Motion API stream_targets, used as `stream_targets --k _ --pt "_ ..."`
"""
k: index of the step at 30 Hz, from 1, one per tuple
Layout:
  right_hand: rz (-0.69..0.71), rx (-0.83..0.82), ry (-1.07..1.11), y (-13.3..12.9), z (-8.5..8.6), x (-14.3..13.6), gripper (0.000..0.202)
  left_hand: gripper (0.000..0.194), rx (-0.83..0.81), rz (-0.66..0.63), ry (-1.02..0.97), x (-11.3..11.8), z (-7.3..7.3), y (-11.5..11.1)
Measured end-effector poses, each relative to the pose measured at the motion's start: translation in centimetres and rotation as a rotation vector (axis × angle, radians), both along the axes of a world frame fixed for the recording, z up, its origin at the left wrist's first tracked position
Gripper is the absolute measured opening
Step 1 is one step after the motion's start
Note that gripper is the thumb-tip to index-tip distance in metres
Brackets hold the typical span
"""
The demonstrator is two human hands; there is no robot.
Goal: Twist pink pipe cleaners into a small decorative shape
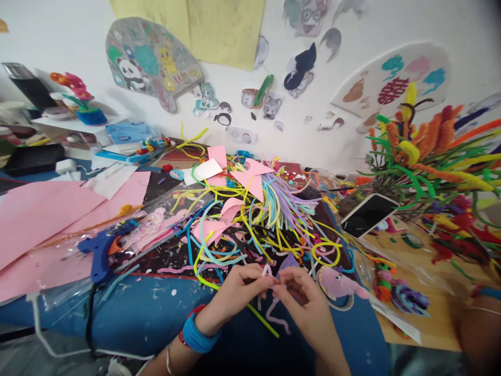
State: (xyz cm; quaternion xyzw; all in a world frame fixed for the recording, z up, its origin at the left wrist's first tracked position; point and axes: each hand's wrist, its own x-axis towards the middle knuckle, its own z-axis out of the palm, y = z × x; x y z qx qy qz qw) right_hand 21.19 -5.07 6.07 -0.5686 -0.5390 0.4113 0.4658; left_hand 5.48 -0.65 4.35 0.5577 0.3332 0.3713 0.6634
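Observation:
My left hand and my right hand meet at the table's front edge, low in the middle of the head view. Both pinch a small pale pink pipe-cleaner piece, bent to a point at its top. A light purple fuzzy strand hangs in a curve below my fingers. Just behind my right hand a purple piece shows; whether it is joined to the pink one I cannot tell. A pink fuzzy figure lies right of my right hand, by a roll of tape.
Many loose pipe cleaners and pink paper scraps cover the dark mat. A blue glue gun lies left, a phone leans at the right. Another person's arm shows at the far right.

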Motion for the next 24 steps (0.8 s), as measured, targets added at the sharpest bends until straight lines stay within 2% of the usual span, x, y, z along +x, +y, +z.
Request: stream_targets --k 5,8,14,18,22,24 --pt "-0.004 -0.069 0.114 0.3 -0.4 -1.2 0.019 0.025 -0.231 0.024 -0.181 0.2 -0.5 0.0" --pt "-0.043 -0.1 0.13 0.5 -0.7 -1.2 0.019 0.028 -0.325 0.053 -0.259 0.1 -0.3 0.0" --pt "-0.005 -0.145 0.179 0.4 -0.9 -1.2 0.02 0.025 -0.31 0.004 -0.267 -0.4 0.0 0.0" --pt "-0.012 -0.068 0.154 0.2 -0.9 -1.2 0.027 0.028 -0.298 -0.04 -0.218 -0.6 -0.5 -0.2" --pt "-0.04 0.05 0.03 0.2 -0.5 -1.2 0.014 0.031 -0.324 -0.126 -0.181 -0.7 -1.0 -0.4" --pt "-0.06 0.078 0.003 0.2 -0.3 -1.4 0.015 0.029 -0.328 -0.144 -0.181 -0.9 -0.9 -0.5"
